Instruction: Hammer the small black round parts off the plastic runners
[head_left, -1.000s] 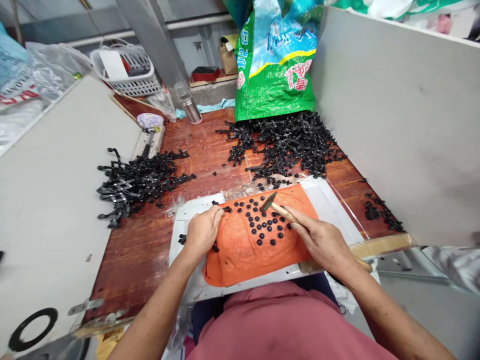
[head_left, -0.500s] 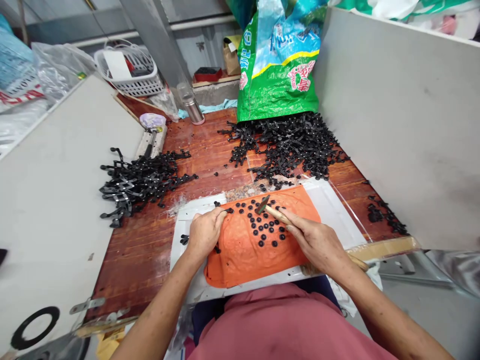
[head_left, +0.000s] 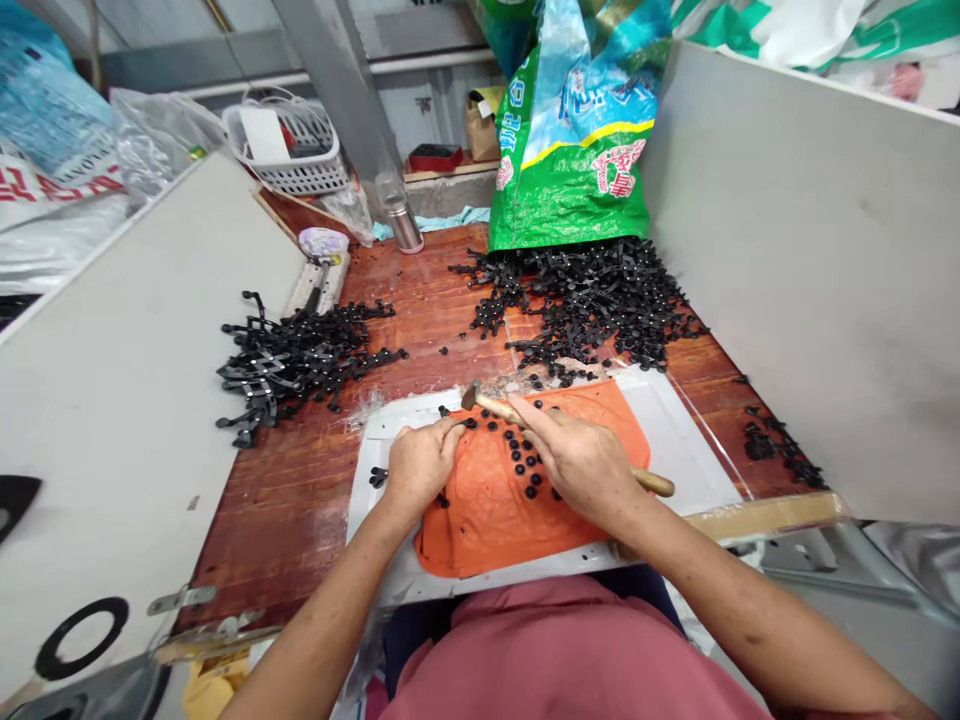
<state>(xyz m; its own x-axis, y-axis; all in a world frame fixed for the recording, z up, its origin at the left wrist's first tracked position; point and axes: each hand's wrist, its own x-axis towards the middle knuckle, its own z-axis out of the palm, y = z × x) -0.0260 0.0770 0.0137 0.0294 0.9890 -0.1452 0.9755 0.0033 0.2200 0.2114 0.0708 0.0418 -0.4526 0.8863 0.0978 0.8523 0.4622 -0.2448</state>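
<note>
My right hand (head_left: 589, 462) is closed round the wooden handle of a small hammer (head_left: 496, 407). The hammer's head is at the upper left of an orange cloth (head_left: 480, 535), just above my left fingertips. My left hand (head_left: 420, 462) rests at the cloth's left edge, fingers pinched on a black jointed plastic strip (head_left: 469, 424). Bits of that strip stick out around the hand; the rest is hidden under it. Several small round black caps (head_left: 516, 457) lie on the cloth, some covered by my right hand.
A pile of black jointed strips (head_left: 292, 365) lies left, and a larger heap (head_left: 592, 300) lies before a green sack (head_left: 570, 190). A steel bottle (head_left: 403, 222) and a grey basket (head_left: 289, 160) stand at the back. Grey boards (head_left: 795, 260) flank the wooden table (head_left: 420, 290).
My right hand has moved left across the cloth, bringing the hammer head from over the caps to near my left fingertips. My left hand keeps its place on the cloth.
</note>
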